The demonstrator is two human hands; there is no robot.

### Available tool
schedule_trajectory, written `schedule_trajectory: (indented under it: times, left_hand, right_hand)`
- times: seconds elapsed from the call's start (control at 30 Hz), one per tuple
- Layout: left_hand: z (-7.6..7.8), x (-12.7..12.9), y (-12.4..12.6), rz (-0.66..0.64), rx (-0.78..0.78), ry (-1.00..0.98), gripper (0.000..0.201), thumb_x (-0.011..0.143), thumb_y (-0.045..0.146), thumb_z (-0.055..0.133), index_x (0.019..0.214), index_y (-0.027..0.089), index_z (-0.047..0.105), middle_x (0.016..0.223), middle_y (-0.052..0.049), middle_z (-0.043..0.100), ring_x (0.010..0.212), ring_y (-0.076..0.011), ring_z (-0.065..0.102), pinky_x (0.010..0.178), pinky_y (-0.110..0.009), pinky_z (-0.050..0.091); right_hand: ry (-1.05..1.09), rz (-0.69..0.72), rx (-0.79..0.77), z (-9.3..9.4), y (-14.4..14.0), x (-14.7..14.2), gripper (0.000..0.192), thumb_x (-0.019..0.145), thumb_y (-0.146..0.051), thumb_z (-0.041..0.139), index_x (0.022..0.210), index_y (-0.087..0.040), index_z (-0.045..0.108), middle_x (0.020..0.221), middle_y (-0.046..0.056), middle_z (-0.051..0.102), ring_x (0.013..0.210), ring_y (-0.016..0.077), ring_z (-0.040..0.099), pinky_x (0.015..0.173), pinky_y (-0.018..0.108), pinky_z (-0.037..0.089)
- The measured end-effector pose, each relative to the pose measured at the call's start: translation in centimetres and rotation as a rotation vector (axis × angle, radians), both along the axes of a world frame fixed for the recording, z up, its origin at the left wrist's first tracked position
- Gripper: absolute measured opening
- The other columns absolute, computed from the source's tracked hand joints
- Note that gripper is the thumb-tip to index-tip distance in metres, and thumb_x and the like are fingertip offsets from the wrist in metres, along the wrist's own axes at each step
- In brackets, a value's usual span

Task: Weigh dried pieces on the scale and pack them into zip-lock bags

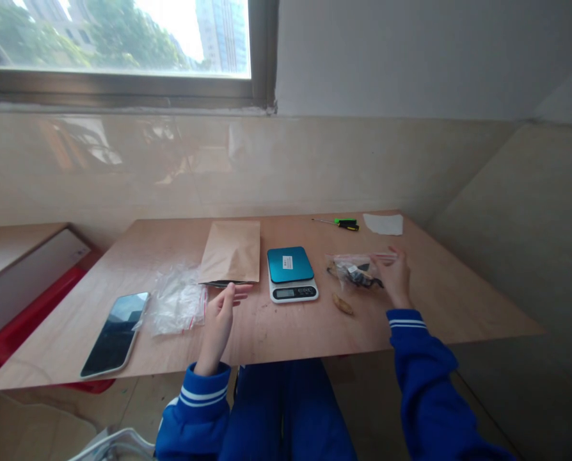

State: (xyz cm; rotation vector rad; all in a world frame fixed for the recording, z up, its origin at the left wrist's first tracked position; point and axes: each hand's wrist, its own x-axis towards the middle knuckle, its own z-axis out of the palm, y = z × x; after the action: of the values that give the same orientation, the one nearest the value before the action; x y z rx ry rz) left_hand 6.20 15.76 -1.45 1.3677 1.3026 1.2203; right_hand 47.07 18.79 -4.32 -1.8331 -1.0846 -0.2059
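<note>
Daylight from one window [123, 38] fell over a wooden table [247, 339] set against a tiled wall [338, 166]. From my distant post I had the right hand [397, 278] pinching a small zip bag [343, 260] at its right end, on the table right of the scale [290, 269]; the left hand [220, 314] was loosely spread, nothing visible in it, close to a brown pouch [233, 250], though I could not tell whether they touched. I judged the step in hand to be handling the bag; the next move, I thought, called for a sure pinch so its dark contents [359, 277] would not spill. I counted one scale, one bag, one pouch, one loose brown piece [342, 304], one phone [116, 333], one white paper [383, 224] and two screwdriver handles [347, 225]. Crumpled clear plastic [175, 301] lay left of the pouch, its layers beyond my counting, like those contents.
</note>
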Motion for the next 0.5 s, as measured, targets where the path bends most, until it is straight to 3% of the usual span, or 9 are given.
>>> schedule_trajectory:
  times: [0.07, 0.13, 0.2, 0.3, 0.4, 0.5]
  left_hand:
    - [-0.4, -0.8, 0.6, 0.023, 0.022, 0.064, 0.052, 0.09, 0.055, 0.04, 0.091, 0.016, 0.074, 0.099, -0.011, 0.075, 0.091, -0.0232, 0.068, 0.081, -0.036, 0.052]
    - [-0.7, -1.7, 1.1, 0.049, 0.035, 0.125, 0.052, 0.09, 0.055, 0.039, 0.092, 0.017, 0.074, 0.101, -0.011, 0.074, 0.094, -0.024, 0.068, 0.083, -0.037, 0.051]
    - [-0.8, -2.6, 1.6, 0.076, 0.048, 0.188, 0.051, 0.091, 0.054, 0.038, 0.093, 0.017, 0.073, 0.102, -0.01, 0.074, 0.099, -0.0249, 0.066, 0.089, -0.039, 0.049]
    - [-0.9, -3.8, 2.1, 0.119, 0.081, 0.303, 0.047, 0.092, 0.05, 0.037, 0.098, 0.018, 0.072, 0.105, -0.01, 0.073, 0.105, -0.0256, 0.064, 0.095, -0.041, 0.046]
    - [-1.5, -5.0, 3.1, 0.139, 0.138, 0.45, 0.041, 0.09, 0.045, 0.04, 0.106, 0.018, 0.067, 0.11, -0.01, 0.07, 0.106, -0.0262, 0.063, 0.094, -0.042, 0.047]
    - [-2.6, -6.2, 4.6, 0.086, 0.243, 0.619, 0.037, 0.086, 0.03, 0.043, 0.113, 0.016, 0.063, 0.119, -0.013, 0.065, 0.115, -0.0273, 0.059, 0.1, -0.044, 0.045]
  right_hand:
    - [-0.141, -0.165, 0.007, 0.2, -0.9, -0.9, 0.075, 0.079, -0.055, 0.061, 0.128, 0.0, 0.049, 0.121, 0.031, 0.057, 0.114, 0.0399, 0.053, 0.094, 0.06, 0.041]
    - [-0.244, -0.238, 0.057, 0.3, -2.4, -2.4, 0.072, 0.083, -0.052, 0.058, 0.133, -0.002, 0.045, 0.13, 0.03, 0.048, 0.125, 0.0414, 0.042, 0.099, 0.062, 0.034]
    - [-0.312, -0.152, 0.043, -0.2, -3.8, -3.9, 0.059, 0.088, -0.048, 0.053, 0.131, -0.008, 0.048, 0.13, 0.026, 0.049, 0.126, 0.0383, 0.042, 0.1, 0.059, 0.034]
    - [-0.375, 0.113, -0.088, -2.6, -4.6, -4.8, 0.044, 0.094, -0.044, 0.042, 0.122, -0.013, 0.056, 0.128, 0.021, 0.055, 0.123, 0.0332, 0.048, 0.102, 0.052, 0.037]
    - [-0.362, 0.247, -0.178, -5.1, -3.6, -4.0, 0.047, 0.096, -0.042, 0.034, 0.123, -0.011, 0.055, 0.126, 0.021, 0.059, 0.12, 0.0314, 0.052, 0.101, 0.048, 0.04]
    - [-0.348, 0.295, -0.241, -5.7, -2.1, -2.9, 0.047, 0.096, -0.041, 0.032, 0.126, -0.012, 0.054, 0.127, 0.02, 0.06, 0.12, 0.0314, 0.053, 0.101, 0.051, 0.04]
